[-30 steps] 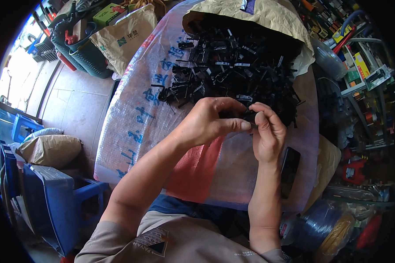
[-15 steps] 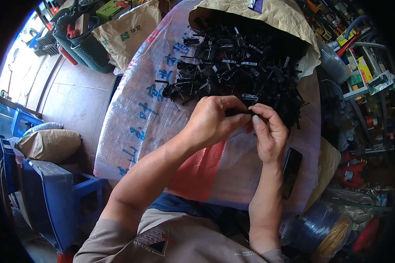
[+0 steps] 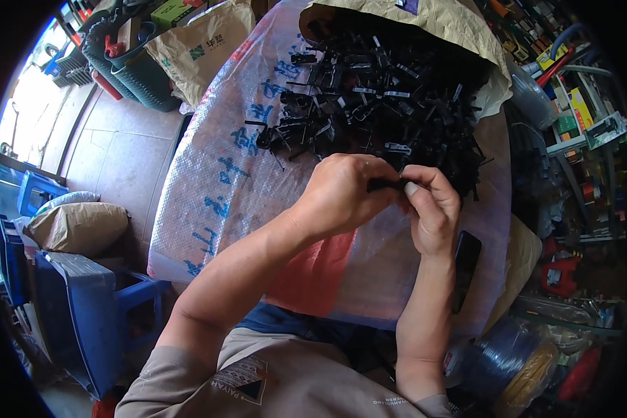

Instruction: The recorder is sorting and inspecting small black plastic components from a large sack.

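Observation:
My left hand (image 3: 346,189) is closed around a small black part (image 3: 384,184), mostly covered by the fingers. Meeting it from the other side, my right hand (image 3: 433,205) pinches the end of the same part between thumb and forefinger. What kind of part it is cannot be made out. Just beyond both hands lies a heap of small black plastic parts (image 3: 369,104), some with thin metal strips and pins. The heap spills from a brown paper sack (image 3: 460,31) onto a white woven plastic sheet (image 3: 202,188) with blue handwriting and a red patch.
A black phone (image 3: 465,268) lies on the sheet, right of my right forearm. Blue plastic stools (image 3: 83,313) and a stuffed sack (image 3: 80,228) stand on the left floor. Crowded shelves (image 3: 578,132) line the right. Wrapped coils (image 3: 501,366) sit at lower right.
My hands stay together over the near edge of the heap and have shifted very slightly right. The black part shows a little more between them.

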### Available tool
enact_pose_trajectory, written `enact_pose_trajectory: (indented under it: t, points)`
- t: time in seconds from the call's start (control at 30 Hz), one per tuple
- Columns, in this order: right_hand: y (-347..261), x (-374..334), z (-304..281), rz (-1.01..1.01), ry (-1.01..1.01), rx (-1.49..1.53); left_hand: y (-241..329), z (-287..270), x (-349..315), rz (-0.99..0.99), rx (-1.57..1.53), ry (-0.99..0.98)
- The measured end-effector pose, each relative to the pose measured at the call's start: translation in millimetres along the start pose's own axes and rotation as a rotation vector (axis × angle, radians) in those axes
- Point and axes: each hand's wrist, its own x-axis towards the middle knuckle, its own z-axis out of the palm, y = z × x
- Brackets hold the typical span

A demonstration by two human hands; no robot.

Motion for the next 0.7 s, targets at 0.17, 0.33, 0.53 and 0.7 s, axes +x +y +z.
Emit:
enact_pose_trajectory:
  t: [0.17,0.33,0.53,0.7]
  points:
    - [-15,-1,8,0.123,-0.024,0.149,-7,-15,5,-0.729,-1.061,-0.184]
    - [-12,-3,-6,0.101,-0.142,0.122,-5,-18,6,-0.739,-1.029,-0.284]
    - [-17,-5,6,0.181,-0.139,-0.135,-4,-15,3,-0.199,-0.16,-0.197]
    - [-13,-6,14,0.211,-0.161,-0.252,-1,-17,4,-0.25,-0.039,-0.276]
